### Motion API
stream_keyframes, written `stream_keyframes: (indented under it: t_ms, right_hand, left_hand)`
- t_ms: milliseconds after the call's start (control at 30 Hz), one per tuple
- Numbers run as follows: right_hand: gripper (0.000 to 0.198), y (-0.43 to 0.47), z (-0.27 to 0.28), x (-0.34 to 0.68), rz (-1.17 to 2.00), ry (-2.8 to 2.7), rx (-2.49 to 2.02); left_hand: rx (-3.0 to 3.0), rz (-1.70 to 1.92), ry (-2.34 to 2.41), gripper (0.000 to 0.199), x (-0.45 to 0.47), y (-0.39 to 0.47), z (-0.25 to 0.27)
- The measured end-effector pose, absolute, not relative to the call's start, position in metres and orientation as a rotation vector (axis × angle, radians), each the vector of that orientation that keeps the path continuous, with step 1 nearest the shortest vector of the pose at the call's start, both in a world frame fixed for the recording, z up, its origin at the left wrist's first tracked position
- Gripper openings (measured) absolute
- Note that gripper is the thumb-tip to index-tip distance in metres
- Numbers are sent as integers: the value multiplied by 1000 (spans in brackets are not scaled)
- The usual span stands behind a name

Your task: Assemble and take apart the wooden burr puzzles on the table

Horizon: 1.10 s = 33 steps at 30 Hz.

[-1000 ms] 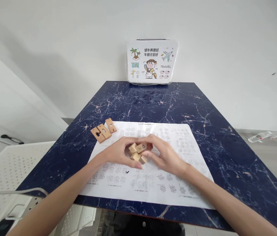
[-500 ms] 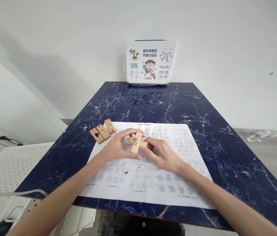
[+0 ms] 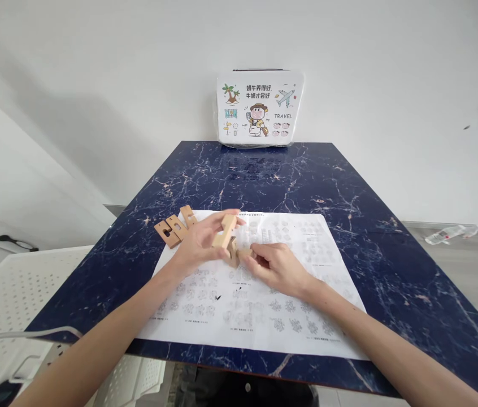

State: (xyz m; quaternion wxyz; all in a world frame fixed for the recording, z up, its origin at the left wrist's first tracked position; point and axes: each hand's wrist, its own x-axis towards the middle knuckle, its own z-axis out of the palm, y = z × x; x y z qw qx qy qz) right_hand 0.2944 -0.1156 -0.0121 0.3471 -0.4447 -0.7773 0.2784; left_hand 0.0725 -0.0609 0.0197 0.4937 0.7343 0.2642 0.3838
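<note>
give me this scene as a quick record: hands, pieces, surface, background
left hand: grips light wooden puzzle pieces
right hand: pinches a wooden piece end; too blurred to tell if detached
near left hand: three wooden cutout blocks, numbers 1 and 2 visible
under hands: printed diagram sheet
surface: blue marble-patterned table
far edge: white TRAVEL-printed case

Wears a black, soft-looking cloth garment (image 3: 281, 393) across the lap, partly in view; carries one small, pale, round spot (image 3: 247, 387) there, too small to identify. Shows a bare left hand (image 3: 199, 243), a bare right hand (image 3: 279, 268), a slender left forearm (image 3: 105, 342) and a slender right forearm (image 3: 387, 353), uncovered as far as visible.
</note>
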Motion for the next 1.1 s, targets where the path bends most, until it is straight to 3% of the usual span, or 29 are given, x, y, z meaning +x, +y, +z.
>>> stream_keyframes:
  t_ms: [200, 433, 600, 733, 900, 1100]
  right_hand:
    - [48, -107, -10, 301, 682, -1636, -1388]
    - [50, -107, -10, 299, 752, -1592, -1404]
    - [50, -109, -7, 301, 887, -1626, -1335]
    - [54, -111, -5, 303, 1091, -1693, -1194]
    - [56, -111, -7, 303, 1175, -1752, -1113]
    - [55, -108, -12, 300, 900, -1732, -1263]
  left_hand:
    - [2127, 1146, 1457, 58, 71, -58, 11]
    - [2505, 912, 1650, 58, 66, -50, -9]
    - [2460, 1011, 1263, 70, 71, -60, 4]
    - [2432, 837, 844, 92, 79, -71, 15]
    - [2411, 862, 797, 66, 80, -73, 14]
    - [2405, 928, 791, 62, 83, -75, 17]
